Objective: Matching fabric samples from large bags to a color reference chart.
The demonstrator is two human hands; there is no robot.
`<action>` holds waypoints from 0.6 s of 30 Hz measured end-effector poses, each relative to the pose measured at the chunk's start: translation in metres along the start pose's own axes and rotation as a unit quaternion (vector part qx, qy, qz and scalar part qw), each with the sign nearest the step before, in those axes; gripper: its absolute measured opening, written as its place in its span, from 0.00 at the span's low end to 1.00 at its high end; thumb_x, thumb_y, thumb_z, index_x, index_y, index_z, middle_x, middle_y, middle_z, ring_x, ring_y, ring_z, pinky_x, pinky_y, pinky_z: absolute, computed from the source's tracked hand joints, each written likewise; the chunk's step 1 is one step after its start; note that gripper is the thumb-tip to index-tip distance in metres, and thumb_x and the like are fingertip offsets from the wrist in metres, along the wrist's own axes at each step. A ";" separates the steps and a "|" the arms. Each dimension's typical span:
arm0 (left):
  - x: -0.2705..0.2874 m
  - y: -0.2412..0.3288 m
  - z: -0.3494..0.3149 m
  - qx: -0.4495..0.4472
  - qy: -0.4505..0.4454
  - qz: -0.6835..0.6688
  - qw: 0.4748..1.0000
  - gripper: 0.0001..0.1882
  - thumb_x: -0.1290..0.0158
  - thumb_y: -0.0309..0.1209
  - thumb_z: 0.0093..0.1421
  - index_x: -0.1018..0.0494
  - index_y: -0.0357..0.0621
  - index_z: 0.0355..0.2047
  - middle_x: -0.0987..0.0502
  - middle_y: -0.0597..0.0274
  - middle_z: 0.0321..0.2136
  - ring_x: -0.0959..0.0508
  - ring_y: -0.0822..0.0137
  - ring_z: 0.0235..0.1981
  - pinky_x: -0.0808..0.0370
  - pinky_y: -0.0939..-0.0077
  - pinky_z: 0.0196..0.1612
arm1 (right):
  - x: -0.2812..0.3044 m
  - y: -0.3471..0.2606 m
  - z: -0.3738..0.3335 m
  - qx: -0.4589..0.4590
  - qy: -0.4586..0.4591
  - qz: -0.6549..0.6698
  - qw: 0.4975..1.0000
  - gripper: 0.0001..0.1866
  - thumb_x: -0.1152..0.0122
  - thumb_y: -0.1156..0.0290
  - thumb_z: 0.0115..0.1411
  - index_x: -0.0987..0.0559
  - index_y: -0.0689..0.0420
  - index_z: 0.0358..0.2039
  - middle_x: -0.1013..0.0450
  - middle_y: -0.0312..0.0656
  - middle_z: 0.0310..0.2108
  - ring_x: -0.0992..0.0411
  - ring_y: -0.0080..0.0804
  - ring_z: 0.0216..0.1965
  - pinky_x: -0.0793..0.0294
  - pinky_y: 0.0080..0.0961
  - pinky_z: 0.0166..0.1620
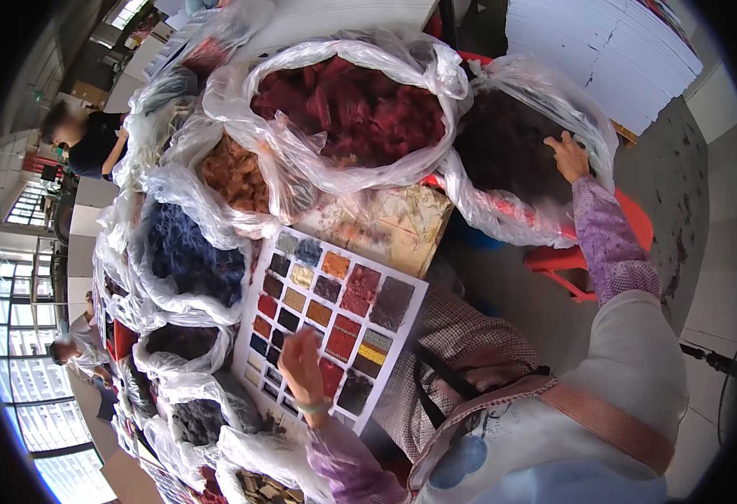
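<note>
My left hand (301, 374) hovers over a white board (410, 307) of coloured squares in red, orange, grey, black and yellow. Its fingers are drawn together, and whatever may be between them is hidden. Over at the right, my right hand (568, 158) reaches above a plastic-lined bag of dark brownish fluff (503, 151). Those fingers are apart and slightly bent, with nothing visible in them. Beside that bag stands a larger one of deep red fluff (360, 118). Purple patterned sleeves cover both my forearms.
Bags of orange fluff (236, 172), blue fluff (196, 252) and grey fluff (199, 420) line the left. A red plastic stool (566, 259) is under the dark bag. A stack of white sheets (600, 55) stands far right. Two other people are at the far left.
</note>
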State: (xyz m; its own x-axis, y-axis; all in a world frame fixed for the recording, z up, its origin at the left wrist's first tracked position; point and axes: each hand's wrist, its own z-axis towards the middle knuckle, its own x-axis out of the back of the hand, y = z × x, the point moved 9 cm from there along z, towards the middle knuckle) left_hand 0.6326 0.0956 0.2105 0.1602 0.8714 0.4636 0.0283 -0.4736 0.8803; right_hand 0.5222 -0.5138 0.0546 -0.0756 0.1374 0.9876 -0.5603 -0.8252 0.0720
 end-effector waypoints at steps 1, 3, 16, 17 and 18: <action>-0.026 0.042 0.033 -0.117 -0.024 0.073 0.990 0.08 0.53 0.27 0.56 0.27 0.36 0.32 0.26 0.62 0.21 0.29 0.76 0.22 0.33 0.85 0.24 | 0.010 0.005 0.001 -0.001 -0.011 0.036 0.999 0.21 0.43 0.75 0.45 0.30 0.43 0.42 0.35 0.45 0.39 0.34 0.45 0.39 0.30 0.39 0.37; -0.070 0.082 0.097 -0.219 -0.046 0.113 0.968 0.08 0.52 0.29 0.54 0.26 0.39 0.31 0.24 0.57 0.23 0.25 0.69 0.24 0.30 0.77 0.27 | 0.017 0.015 0.002 -0.016 -0.018 0.069 0.997 0.20 0.43 0.74 0.46 0.30 0.44 0.41 0.34 0.45 0.38 0.32 0.47 0.37 0.30 0.39 0.36; -0.228 0.130 0.308 -0.301 0.038 0.486 0.820 0.31 0.51 0.38 0.52 0.47 0.51 0.56 0.26 0.46 0.32 0.27 0.50 0.33 0.32 0.58 0.37 | 0.123 -0.006 -0.042 0.015 0.247 0.184 0.951 0.10 0.46 0.70 0.46 0.33 0.53 0.30 0.33 0.40 0.25 0.31 0.40 0.27 0.33 0.36 0.25; -0.234 0.119 0.318 -0.300 0.042 0.520 0.799 0.30 0.51 0.38 0.52 0.46 0.54 0.56 0.26 0.47 0.30 0.26 0.52 0.30 0.31 0.57 0.34 | 0.094 -0.016 -0.044 0.075 0.133 0.154 0.976 0.08 0.47 0.70 0.46 0.33 0.54 0.28 0.33 0.39 0.24 0.31 0.38 0.25 0.33 0.36 0.24; -0.229 0.115 0.317 -0.276 0.051 0.520 0.807 0.29 0.52 0.38 0.52 0.46 0.57 0.56 0.26 0.47 0.28 0.26 0.52 0.28 0.30 0.57 0.32 | 0.063 -0.021 -0.049 0.127 -0.006 0.094 0.987 0.07 0.48 0.70 0.46 0.34 0.55 0.27 0.34 0.39 0.24 0.31 0.38 0.24 0.33 0.36 0.23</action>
State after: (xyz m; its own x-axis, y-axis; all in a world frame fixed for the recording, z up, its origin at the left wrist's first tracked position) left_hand 0.9118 -0.1994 0.1740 -0.2687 0.0600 0.9614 -0.5170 -0.8511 -0.0914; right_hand 0.4884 -0.4609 0.1084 -0.1474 -0.0368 0.9884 -0.3131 -0.9462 -0.0820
